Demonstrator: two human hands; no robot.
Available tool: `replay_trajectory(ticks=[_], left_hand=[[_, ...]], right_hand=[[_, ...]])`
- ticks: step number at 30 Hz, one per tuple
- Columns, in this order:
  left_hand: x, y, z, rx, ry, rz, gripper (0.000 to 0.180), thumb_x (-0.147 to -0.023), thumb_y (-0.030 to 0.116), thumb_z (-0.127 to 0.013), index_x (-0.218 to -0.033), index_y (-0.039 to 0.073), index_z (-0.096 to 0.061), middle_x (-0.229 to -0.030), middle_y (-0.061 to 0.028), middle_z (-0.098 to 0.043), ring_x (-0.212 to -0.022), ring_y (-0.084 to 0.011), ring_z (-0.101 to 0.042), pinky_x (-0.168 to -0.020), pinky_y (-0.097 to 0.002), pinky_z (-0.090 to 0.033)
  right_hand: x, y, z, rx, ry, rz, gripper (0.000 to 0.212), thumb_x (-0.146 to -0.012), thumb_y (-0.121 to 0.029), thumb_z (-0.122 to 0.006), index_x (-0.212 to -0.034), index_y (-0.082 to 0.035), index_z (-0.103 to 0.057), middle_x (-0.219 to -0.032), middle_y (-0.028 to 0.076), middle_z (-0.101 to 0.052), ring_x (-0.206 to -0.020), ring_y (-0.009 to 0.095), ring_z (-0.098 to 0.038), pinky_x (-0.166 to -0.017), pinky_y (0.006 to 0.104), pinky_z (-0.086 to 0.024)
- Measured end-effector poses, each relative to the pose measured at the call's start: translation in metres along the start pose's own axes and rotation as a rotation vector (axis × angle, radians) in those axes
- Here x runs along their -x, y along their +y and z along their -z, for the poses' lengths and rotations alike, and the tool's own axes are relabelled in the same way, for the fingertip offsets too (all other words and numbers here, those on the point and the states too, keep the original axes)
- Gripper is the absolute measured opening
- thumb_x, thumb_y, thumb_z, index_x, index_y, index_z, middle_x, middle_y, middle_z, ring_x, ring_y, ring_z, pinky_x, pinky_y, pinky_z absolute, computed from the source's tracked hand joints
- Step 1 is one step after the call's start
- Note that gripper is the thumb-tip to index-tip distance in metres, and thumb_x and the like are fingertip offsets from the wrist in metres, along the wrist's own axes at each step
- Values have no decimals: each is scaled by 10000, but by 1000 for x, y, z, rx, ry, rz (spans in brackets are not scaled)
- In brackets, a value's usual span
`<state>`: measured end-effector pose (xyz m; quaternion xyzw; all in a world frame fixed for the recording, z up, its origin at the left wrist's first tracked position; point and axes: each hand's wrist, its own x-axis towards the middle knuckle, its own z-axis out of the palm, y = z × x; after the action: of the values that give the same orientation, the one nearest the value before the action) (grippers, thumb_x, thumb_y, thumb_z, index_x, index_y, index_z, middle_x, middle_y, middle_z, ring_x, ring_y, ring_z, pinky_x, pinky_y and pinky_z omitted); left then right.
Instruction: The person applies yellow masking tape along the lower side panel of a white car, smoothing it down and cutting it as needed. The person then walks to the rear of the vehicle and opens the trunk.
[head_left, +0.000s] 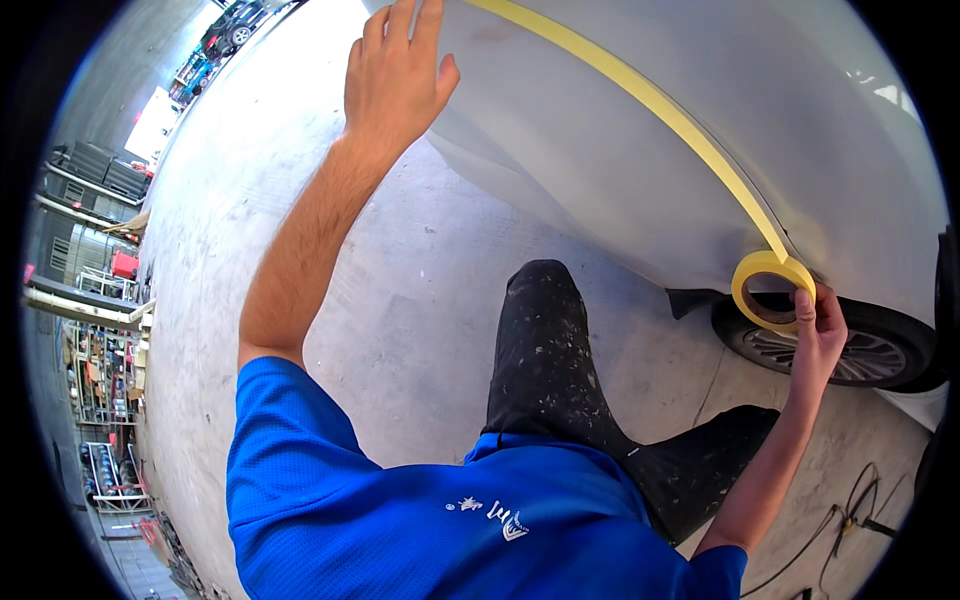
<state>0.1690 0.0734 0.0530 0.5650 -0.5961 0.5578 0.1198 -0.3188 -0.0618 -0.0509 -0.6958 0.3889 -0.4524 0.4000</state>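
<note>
Step in hand, by the look of it: yellow tape strip (662, 101) being run along a crease of the grey car panel (590, 165), arcing from 12 o'clock to 3. Tape roll (742, 285) sits at 3 o'clock, joined to the strip's lower end. Right hand (822, 325), also 3 o'clock, pinches the roll's rim, thumb against fingers. Left hand (395, 85), 11 o'clock, has fingers straight and nearly side by side, thumb out, gripping nothing visible. Next move probably calls for keeping the strip taut and lined up, then pressing it flat; slack could let it wander.

Hard to make out: left fingertips cut off at the top edge, so can't tell if they touch the panel; strip's far end out of frame at 12; wheel (880, 345) partly behind right hand; shelving (100, 375) at 9 too small to read.
</note>
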Motion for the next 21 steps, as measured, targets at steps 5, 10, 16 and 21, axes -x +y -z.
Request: replay_trajectory(ticks=[5,10,16,21], left_hand=[[-1,-2,-2,2,2,-12,631,-796,195,-683,-1392,214,-475,-1387,18,-483,-1196,-193,-477,-956,-343,-424],[-5,-14,-4,-4,-1,-41,632,-794,195,-684,-1391,212,-475,-1388,19,-481,-1199,-193,-474,-958,-343,-421],[-15,-32,-9,-11,-12,-99,633,-793,196,-684,-1390,211,-476,-1388,19,-479,-1202,-193,-469,-960,-344,-416],[-21,-33,-12,30,10,-178,656,-749,222,-699,-1368,194,-483,-1349,-1,-477,-1236,-199,-415,-980,-373,-347]], right_hand=[[1,-1,0,96,10,12,320,-905,-301,-686,-973,7,-635,-803,-31,-569,-764,54,-483,-693,194,-367],[1,-1,-3,85,32,6,337,-900,-313,-689,-969,13,-634,-804,-26,-573,-764,60,-486,-700,199,-372],[0,-1,-2,93,27,19,332,-901,-303,-686,-955,20,-625,-795,-20,-561,-760,65,-479,-699,205,-376],[3,-11,-7,194,59,25,340,-903,-311,-684,-943,19,-614,-780,-19,-538,-751,70,-465,-693,205,-375]])
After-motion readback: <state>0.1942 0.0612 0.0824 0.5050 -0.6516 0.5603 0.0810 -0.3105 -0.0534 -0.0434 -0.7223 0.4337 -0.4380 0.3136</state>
